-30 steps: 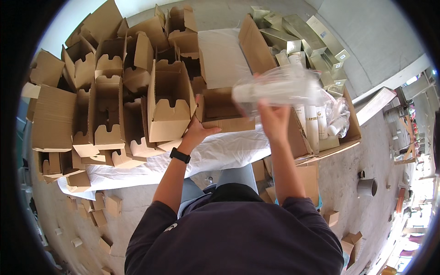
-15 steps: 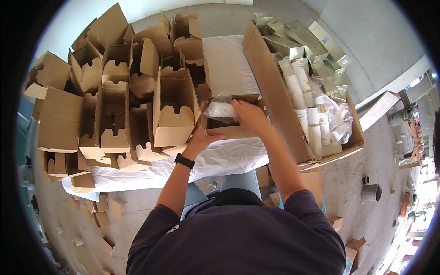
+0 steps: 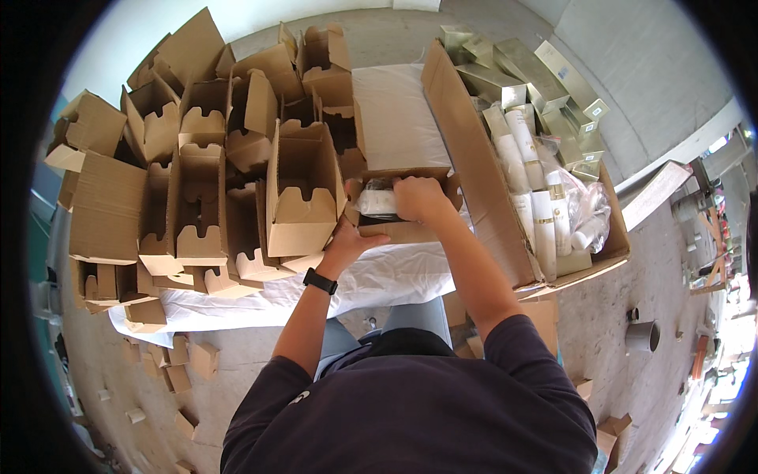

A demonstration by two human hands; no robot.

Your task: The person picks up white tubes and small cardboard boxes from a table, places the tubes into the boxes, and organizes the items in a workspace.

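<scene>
A small open cardboard box [image 3: 407, 232] stands on the white-covered table in front of me. Inside it lies a white bottle-like item [image 3: 377, 202] in clear plastic wrap, low between the walls. My right hand [image 3: 422, 201] reaches over the front wall, its fingers closed on the right end of this item; the fingertips are partly hidden. At the box's left front corner is my left hand [image 3: 352, 242], gripping the wall with the thumb along the front and the fingers on the left side. A black band circles my left wrist.
Several open, empty-looking cardboard boxes [image 3: 197, 178] crowd the left side. On the right, a large carton [image 3: 482, 170] holds white tubes and bottles [image 3: 543, 225], plastic bags and gold boxes [image 3: 537, 75]. White sheeting [image 3: 395, 265] covers the table; cardboard pieces [image 3: 205, 359] litter the floor.
My right hand has pushed the wrapped white item down from the rim into the small box. The left hand keeps its grip on the box corner.
</scene>
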